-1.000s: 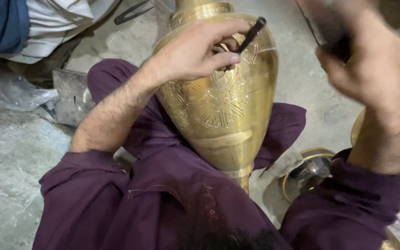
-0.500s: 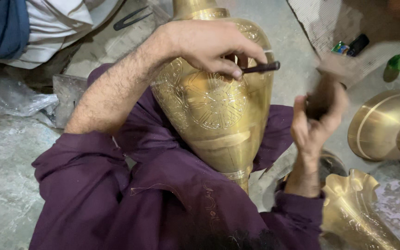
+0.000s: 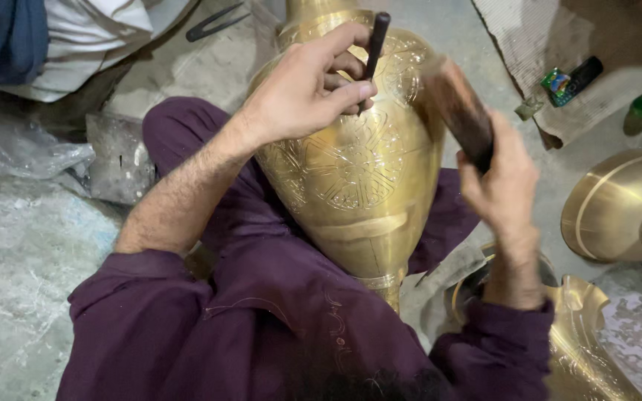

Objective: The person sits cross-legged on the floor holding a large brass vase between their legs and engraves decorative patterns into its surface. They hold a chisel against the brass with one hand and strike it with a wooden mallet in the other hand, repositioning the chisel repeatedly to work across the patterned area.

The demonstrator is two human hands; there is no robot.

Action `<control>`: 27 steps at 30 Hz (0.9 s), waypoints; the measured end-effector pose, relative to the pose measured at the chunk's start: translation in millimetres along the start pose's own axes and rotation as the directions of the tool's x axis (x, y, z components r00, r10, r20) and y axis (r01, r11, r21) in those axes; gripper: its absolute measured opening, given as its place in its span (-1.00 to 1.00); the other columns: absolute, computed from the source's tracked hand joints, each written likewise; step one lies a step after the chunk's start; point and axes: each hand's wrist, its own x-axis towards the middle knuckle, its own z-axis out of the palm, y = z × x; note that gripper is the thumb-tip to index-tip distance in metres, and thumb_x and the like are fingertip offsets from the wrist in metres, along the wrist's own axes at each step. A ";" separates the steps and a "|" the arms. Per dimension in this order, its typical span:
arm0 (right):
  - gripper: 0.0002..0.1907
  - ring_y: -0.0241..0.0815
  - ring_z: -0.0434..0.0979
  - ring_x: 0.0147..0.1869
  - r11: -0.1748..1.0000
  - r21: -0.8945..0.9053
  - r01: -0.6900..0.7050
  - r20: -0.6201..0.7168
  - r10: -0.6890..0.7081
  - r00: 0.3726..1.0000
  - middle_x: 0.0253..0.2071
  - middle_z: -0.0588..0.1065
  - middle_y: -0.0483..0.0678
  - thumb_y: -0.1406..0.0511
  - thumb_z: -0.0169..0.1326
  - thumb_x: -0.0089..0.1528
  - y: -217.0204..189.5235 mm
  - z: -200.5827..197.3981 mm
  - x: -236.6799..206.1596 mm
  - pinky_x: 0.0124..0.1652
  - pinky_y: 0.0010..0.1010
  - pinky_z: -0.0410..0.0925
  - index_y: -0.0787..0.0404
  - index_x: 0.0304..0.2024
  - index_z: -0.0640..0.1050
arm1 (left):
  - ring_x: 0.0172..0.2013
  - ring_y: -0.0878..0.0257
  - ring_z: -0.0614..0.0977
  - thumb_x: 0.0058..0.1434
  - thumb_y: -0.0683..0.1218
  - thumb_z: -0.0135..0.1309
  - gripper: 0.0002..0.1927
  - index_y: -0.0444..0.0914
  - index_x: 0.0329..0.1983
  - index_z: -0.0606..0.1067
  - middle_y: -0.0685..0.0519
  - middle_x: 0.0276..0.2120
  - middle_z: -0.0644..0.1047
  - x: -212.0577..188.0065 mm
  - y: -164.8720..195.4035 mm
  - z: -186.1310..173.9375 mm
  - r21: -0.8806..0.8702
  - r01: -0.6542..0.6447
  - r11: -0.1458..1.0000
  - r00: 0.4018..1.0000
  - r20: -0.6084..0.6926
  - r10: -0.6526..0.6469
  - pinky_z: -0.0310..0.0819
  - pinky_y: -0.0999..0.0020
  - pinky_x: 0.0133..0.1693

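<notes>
Chisel (image 3: 375, 41) pinched between left fingers (image 3: 351, 93) against vase (image 3: 358, 186).

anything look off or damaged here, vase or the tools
Nothing stands out. The brass vase lies tilted across the lap, its engraved surface unbroken as far as visible. The left hand holds a dark punch against it; the right hand grips a blurred dark striker.

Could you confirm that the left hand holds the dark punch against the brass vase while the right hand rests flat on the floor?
Not quite. The left hand does hold the punch against the vase, but the right hand is not on the floor: it is raised beside the vase, gripping a dark mallet. The head view shows this.
</notes>
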 end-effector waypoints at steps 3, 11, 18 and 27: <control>-0.38 0.21 0.55 0.06 0.961 -0.241 0.138 0.185 -0.094 0.978 0.03 0.51 0.14 0.35 0.27 0.22 1.1 -25.3 33.7 -0.03 -0.02 0.41 0.17 0.33 0.42 | -0.12 0.25 0.79 0.55 -0.19 0.08 -0.64 -0.31 0.31 0.27 -0.09 -0.16 0.67 -5.2 -1.4 1.7 -0.029 0.008 1.000 1.000 -0.016 -0.009 0.79 0.40 -0.07; -0.63 -0.14 0.60 -0.09 0.938 0.042 0.343 0.148 -0.346 0.927 -0.10 0.51 0.04 0.46 0.15 0.42 14.0 -68.3 98.1 -0.07 -0.41 0.50 0.33 0.25 0.37 | -0.09 0.25 0.80 0.55 -0.23 0.05 -0.63 -0.31 0.35 0.28 -0.07 -0.12 0.66 -12.3 1.0 6.6 -0.033 -0.029 0.999 0.998 -0.055 0.028 0.72 0.37 -0.05; -0.85 -0.06 0.55 -0.43 0.981 -0.128 0.143 0.362 -0.088 0.928 -0.37 0.53 0.13 0.37 0.17 0.46 9.7 -83.3 132.0 -0.48 -0.29 0.39 0.37 0.01 0.58 | -0.04 0.22 0.79 0.55 -0.25 0.09 -0.58 -0.34 0.38 0.26 -0.08 -0.07 0.66 -16.6 -0.2 12.6 -0.022 -0.066 0.998 0.992 -0.107 0.064 0.73 0.38 -0.04; -0.87 -0.04 0.55 -0.39 0.863 -0.221 0.453 0.329 -0.371 0.868 -0.36 0.52 0.12 0.35 0.16 0.50 -19.7 -96.8 140.8 -0.38 -0.32 0.38 0.34 -0.06 0.55 | -0.12 0.24 0.80 0.44 -0.21 0.20 -0.65 -0.36 0.19 0.35 -0.10 -0.10 0.70 -21.4 -4.2 26.6 0.036 0.026 0.999 0.958 -0.287 -0.015 0.73 0.39 -0.12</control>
